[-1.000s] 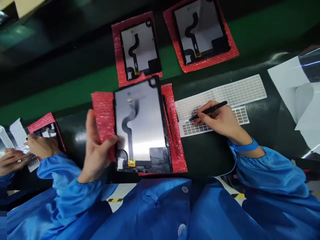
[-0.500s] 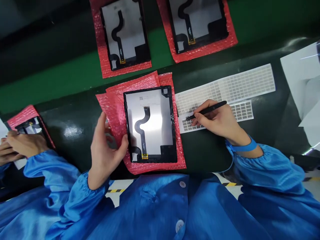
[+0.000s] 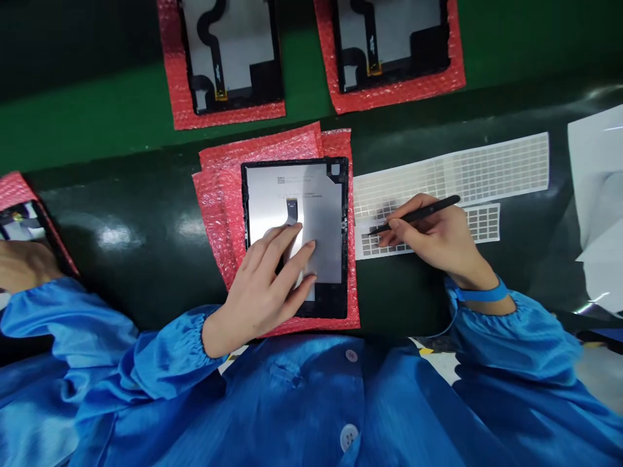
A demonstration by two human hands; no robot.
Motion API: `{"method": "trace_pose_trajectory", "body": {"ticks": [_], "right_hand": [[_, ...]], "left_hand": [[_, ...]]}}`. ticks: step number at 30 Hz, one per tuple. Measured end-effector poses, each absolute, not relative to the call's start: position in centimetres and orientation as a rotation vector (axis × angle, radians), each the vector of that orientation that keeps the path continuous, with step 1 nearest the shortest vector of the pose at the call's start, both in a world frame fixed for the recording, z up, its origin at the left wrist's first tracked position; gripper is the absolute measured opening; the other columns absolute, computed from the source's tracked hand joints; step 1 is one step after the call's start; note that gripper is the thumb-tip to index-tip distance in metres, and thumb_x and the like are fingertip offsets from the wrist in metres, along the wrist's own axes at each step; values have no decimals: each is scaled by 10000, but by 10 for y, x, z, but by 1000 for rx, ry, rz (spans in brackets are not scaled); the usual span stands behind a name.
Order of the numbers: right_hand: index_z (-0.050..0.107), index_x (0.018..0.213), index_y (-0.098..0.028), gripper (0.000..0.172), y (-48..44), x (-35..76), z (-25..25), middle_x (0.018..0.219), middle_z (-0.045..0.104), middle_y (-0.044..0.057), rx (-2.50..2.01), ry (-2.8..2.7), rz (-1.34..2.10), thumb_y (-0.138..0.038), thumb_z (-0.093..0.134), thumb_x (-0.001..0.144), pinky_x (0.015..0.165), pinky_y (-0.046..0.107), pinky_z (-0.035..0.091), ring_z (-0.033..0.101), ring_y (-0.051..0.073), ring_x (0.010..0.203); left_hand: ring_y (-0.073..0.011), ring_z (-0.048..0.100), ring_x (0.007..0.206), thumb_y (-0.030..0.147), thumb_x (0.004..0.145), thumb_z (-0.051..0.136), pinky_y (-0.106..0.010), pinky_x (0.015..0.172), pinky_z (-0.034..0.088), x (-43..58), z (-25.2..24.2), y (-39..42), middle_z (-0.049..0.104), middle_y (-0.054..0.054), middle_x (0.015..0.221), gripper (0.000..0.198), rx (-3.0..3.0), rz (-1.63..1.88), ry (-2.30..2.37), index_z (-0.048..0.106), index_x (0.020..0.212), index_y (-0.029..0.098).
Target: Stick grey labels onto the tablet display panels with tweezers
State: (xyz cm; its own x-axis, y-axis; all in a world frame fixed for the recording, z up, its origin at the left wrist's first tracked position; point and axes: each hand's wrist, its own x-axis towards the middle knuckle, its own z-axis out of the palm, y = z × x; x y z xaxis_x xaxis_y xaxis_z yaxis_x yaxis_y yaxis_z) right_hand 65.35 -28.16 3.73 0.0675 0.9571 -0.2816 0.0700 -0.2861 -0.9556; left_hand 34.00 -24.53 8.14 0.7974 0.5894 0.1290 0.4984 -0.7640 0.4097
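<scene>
A tablet display panel [image 3: 316, 194] lies back side up on red bubble wrap [image 3: 219, 194] in front of me, its black flex cable [image 3: 291, 209] partly showing. My left hand [image 3: 270, 282] rests flat on the panel, fingers stretched out over the cable. My right hand [image 3: 433, 237] pinches black tweezers [image 3: 418, 214], their tip on a white sheet of small stickers [image 3: 481, 224] to the right of the panel.
Two more panels on red bubble wrap [image 3: 221, 58] [image 3: 389, 45] lie on the green belt [image 3: 87, 123] behind. A larger sticker sheet [image 3: 487, 168] and white film [image 3: 596, 194] lie at right. A co-worker's hand [image 3: 22, 263] works at another panel [image 3: 19, 224] at the left edge.
My left hand let go of the bubble wrap's left edge and came down flat on the panel, which now lies settled on the wrap. The right hand stayed on the sticker sheet.
</scene>
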Motion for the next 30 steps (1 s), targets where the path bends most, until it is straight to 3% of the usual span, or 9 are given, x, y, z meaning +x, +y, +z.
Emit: {"method": "trace_pose_trajectory", "body": {"ticks": [6,11,17,30], "right_hand": [[708,893,-160,151,-277,650,46,742,779,72,-1317,-926,1303,-254,824,908,593,333,696,790,236,617],[719,918,-205,132,-264,625,41,793,792,46,-1198,-930,1272,-288,822,911,598,352,690,786,223,632],[730,904,-280,127,-256,614,31,778,787,12,-1200,-940,1261,-353,834,898,543,340,674,761,206,593],[747,936,-265,47,-257,616,32,779,793,19,-1169,-968,1276,-263,792,926,538,330,663,756,201,613]], "left_hand": [[-329,637,1129,10,967,541,-449,904,598,360,94,-245,649,-195,1239,459,2825,167,580,564,1426,14],[-295,668,986,149,1007,553,-394,746,600,380,92,-244,670,-137,1071,510,2874,70,712,512,1504,36],[-299,654,999,229,1010,561,-384,737,572,382,83,-243,666,-150,1083,530,2867,88,735,516,1498,28],[-286,608,1033,264,1020,529,-379,787,546,382,85,-242,623,-126,1101,558,2821,46,750,473,1533,51]]}}
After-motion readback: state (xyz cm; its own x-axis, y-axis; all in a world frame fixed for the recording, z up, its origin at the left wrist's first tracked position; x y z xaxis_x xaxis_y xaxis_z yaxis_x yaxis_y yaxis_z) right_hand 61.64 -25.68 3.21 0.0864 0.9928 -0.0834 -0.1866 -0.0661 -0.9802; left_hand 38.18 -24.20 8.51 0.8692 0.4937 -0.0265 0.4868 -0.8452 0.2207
